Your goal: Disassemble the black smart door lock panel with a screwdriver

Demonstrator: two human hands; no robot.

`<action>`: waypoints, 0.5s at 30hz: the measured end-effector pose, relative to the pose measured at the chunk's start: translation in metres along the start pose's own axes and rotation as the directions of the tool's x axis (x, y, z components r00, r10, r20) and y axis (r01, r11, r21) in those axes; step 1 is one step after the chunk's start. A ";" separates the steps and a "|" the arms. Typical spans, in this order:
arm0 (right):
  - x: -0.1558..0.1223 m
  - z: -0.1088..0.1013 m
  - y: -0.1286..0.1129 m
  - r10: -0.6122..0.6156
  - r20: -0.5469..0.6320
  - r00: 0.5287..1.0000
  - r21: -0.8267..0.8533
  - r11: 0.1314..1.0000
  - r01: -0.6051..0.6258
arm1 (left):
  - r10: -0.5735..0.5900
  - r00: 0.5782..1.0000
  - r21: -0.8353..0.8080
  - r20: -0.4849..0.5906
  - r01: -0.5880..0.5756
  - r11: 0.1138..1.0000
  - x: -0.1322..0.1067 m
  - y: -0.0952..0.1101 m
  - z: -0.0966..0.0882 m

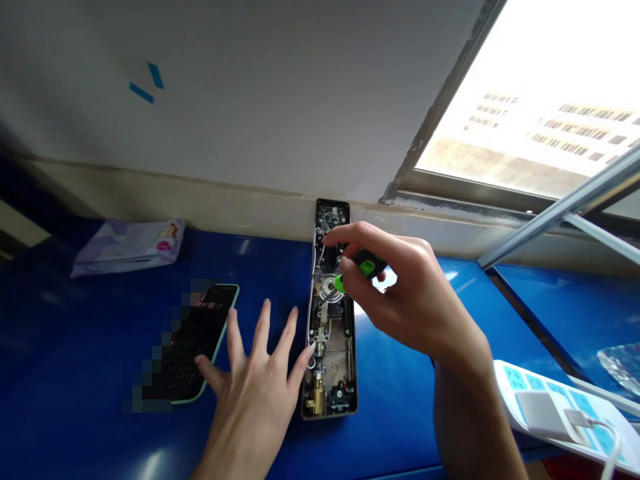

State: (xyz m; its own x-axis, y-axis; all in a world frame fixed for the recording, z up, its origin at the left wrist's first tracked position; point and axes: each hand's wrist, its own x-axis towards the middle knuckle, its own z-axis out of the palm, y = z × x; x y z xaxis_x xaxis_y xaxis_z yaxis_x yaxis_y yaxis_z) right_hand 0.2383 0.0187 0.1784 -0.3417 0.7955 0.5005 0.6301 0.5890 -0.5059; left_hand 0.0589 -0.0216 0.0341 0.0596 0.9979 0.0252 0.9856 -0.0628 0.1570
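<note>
Grasping green-and-black screwdriver [369, 268] with fingers of right hand [413, 300], over opened case [337, 353] lying 12-to-6 o'clock on blue bench [395, 407]; spreading released fingers of left hand [257, 383] at case's 8 o'clock; seeing phone [200, 340] at 9

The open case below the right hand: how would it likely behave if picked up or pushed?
The open case is probably stiff, as its long sides run straight. The brass-coloured part and other metal fittings suggest it may feel heavy for its size. Its thin exposed wires look fragile and could snag.
</note>
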 end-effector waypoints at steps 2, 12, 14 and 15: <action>0.000 -0.001 0.000 -0.001 -0.001 1.000 0.001 1.000 0.001 | -0.032 0.999 0.002 0.009 0.032 0.999 -0.001 0.002 -0.001; -0.001 0.001 0.002 -0.018 -0.010 1.000 0.009 1.000 0.018 | -0.030 0.998 -0.037 -0.053 0.028 0.999 -0.006 -0.001 0.006; 0.000 0.002 0.002 -0.024 -0.010 1.000 0.017 1.000 0.024 | -0.020 0.998 -0.050 -0.057 0.017 0.999 -0.005 -0.004 0.008; 0.000 0.002 0.002 -0.026 -0.013 1.000 0.017 0.999 0.026 | -0.012 0.998 -0.061 -0.059 0.008 0.998 -0.005 -0.006 0.009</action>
State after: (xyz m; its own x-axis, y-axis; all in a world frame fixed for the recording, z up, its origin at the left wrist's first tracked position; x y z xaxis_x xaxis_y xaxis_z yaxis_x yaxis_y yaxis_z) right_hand 0.2382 0.0205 0.1760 -0.3490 0.7778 0.5227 0.6086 0.6123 -0.5047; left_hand 0.0541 -0.0260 0.0243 0.0384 0.9959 0.0814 0.9746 -0.0554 0.2171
